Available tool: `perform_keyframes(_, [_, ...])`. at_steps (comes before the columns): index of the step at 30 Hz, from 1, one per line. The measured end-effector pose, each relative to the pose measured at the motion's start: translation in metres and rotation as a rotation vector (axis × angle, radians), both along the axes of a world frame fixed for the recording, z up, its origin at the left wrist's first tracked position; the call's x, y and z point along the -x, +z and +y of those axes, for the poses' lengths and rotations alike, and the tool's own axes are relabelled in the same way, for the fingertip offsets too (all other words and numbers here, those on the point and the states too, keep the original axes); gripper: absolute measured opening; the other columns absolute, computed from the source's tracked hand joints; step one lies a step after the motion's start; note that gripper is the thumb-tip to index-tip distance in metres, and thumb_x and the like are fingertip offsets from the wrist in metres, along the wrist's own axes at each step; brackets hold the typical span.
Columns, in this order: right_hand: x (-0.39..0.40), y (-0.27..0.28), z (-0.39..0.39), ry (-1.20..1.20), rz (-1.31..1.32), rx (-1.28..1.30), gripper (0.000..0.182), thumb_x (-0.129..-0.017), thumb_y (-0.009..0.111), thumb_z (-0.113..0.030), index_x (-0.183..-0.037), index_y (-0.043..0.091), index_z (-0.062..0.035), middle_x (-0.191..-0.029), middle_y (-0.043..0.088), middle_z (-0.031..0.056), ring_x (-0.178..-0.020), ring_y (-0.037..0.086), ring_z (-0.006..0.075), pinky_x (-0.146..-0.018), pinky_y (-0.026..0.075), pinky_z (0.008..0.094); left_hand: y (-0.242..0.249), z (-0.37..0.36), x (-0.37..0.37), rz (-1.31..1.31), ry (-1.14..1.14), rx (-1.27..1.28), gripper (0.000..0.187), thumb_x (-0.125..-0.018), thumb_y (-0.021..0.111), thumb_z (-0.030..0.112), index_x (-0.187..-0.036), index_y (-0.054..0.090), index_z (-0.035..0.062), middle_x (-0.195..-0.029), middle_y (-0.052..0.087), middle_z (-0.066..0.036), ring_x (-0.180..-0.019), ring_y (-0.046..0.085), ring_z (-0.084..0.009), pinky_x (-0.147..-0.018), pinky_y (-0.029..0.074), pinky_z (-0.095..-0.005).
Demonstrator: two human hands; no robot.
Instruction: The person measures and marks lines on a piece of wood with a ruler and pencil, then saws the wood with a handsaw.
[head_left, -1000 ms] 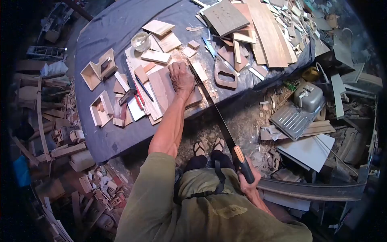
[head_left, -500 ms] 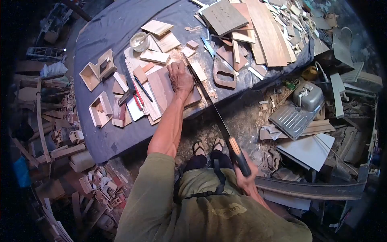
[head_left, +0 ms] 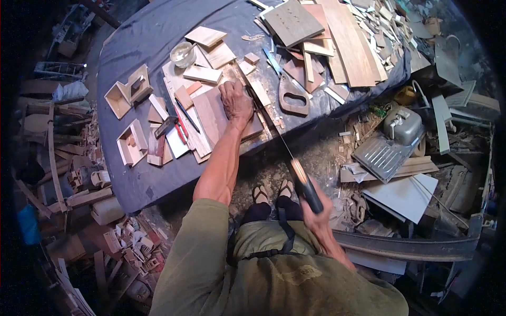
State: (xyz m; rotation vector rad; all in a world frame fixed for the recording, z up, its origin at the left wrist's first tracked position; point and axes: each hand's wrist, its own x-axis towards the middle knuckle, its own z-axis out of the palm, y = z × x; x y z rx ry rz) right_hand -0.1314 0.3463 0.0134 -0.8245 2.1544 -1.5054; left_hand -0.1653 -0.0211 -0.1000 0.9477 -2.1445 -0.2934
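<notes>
My right hand (head_left: 320,213) is wrapped round the dark handle of a handsaw (head_left: 272,126), below the table's edge. The long blade slants up and left over the edge, along the right side of a brown wooden board (head_left: 211,114). My left hand (head_left: 236,101) presses on that board with curled fingers, close to the blade; what lies under the fingers is partly hidden. Left of the board are red-handled pliers (head_left: 181,132), a dark pencil-like tool (head_left: 188,117) and a hammer (head_left: 166,126). A glass jar (head_left: 182,54) stands behind wood offcuts.
Small open wooden boxes (head_left: 130,142) sit on the left of the dark-covered table (head_left: 153,187). A second saw (head_left: 293,97) lies right of the blade. Planks (head_left: 345,45) and scraps pile up at the back right. A metal sink (head_left: 380,152) and more scrap lie on the floor.
My right hand has pushed the saw forward, up and to the left, so its handle is closer to the table. My left hand stays in place on the board.
</notes>
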Motion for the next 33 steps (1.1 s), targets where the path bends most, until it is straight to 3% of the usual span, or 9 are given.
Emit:
perform_keyframes(3, [0.008, -0.002, -0.02, 0.026, -0.022, 0.025, 0.058, -0.078, 0.062, 0.004, -0.136, 0.059, -0.0036, -0.087, 0.065, 0.0112, -0.074, 0.059, 0.0112, -0.07, 0.05, 0.0268, 0.008, 0.003, 0.001, -0.002, 0.038, 0.063, 0.012, -0.077, 0.053, -0.002, -0.085, 0.062, -0.001, -0.092, 0.055, -0.02, -0.096, 0.051, -0.0385, -0.086, 0.044, -0.0467])
perform_keyframes(9, [-0.02, 0.003, 0.068, 0.006, 0.057, 0.01, 0.055, -0.079, 0.062, 0.004, -0.134, 0.061, -0.0023, -0.091, 0.07, 0.0129, -0.079, 0.064, 0.0122, -0.073, 0.051, 0.0269, 0.008, 0.004, 0.0, -0.006, 0.022, 0.014, 0.017, -0.078, 0.054, -0.001, -0.091, 0.064, -0.0006, -0.093, 0.055, -0.021, -0.096, 0.051, -0.0388, -0.086, 0.044, -0.0469])
perform_keyframes(15, [0.001, 0.003, -0.014, -0.025, -0.063, 0.0, 0.053, -0.083, 0.061, 0.002, -0.136, 0.059, -0.0021, -0.08, 0.063, 0.0065, -0.071, 0.056, 0.0097, -0.067, 0.048, 0.0249, 0.008, 0.003, 0.0, 0.01, 0.017, -0.002, 0.015, -0.076, 0.054, -0.002, -0.088, 0.063, -0.0005, -0.093, 0.055, -0.02, -0.097, 0.051, -0.0391, -0.086, 0.044, -0.047])
perform_keyframes(22, [-0.019, 0.003, 0.065, 0.005, 0.01, -0.006, 0.056, -0.079, 0.06, 0.002, -0.135, 0.06, -0.0028, -0.102, 0.073, 0.0152, -0.088, 0.067, 0.0136, -0.079, 0.053, 0.0292, 0.007, 0.004, -0.001, 0.031, 0.0, 0.007, 0.014, -0.074, 0.056, -0.002, -0.087, 0.061, -0.001, -0.092, 0.054, -0.021, -0.094, 0.05, -0.0399, -0.086, 0.043, -0.0472])
perform_keyframes(24, [-0.023, -0.006, 0.063, -0.04, -0.028, -0.014, 0.057, -0.079, 0.06, 0.002, -0.136, 0.059, -0.0019, -0.104, 0.072, 0.0157, -0.088, 0.066, 0.0128, -0.08, 0.052, 0.0289, 0.01, 0.005, -0.001, 0.035, -0.024, 0.009, 0.014, -0.073, 0.056, -0.002, -0.086, 0.061, -0.0012, -0.091, 0.054, -0.021, -0.094, 0.05, -0.0402, -0.086, 0.043, -0.0475])
perform_keyframes(27, [0.0, 0.009, -0.009, -0.03, -0.185, -0.077, 0.059, -0.078, 0.061, 0.005, -0.137, 0.057, 0.0002, -0.103, 0.071, 0.0127, -0.095, 0.065, 0.0141, -0.086, 0.05, 0.0279, 0.007, 0.003, -0.001, 0.033, -0.026, -0.002, 0.014, -0.072, 0.056, -0.003, -0.085, 0.061, -0.0014, -0.091, 0.054, -0.021, -0.095, 0.05, -0.0405, -0.086, 0.043, -0.0473])
perform_keyframes(33, [-0.016, -0.009, 0.055, 0.0, -0.004, -0.045, 0.058, -0.079, 0.061, 0.003, -0.136, 0.058, -0.0002, -0.103, 0.071, 0.0124, -0.085, 0.064, 0.0126, -0.078, 0.051, 0.0267, 0.009, 0.005, 0.0, 0.0, 0.03, -0.005, 0.015, -0.075, 0.054, -0.003, -0.088, 0.062, -0.0011, -0.093, 0.055, -0.02, -0.098, 0.051, -0.039, -0.087, 0.044, -0.0472])
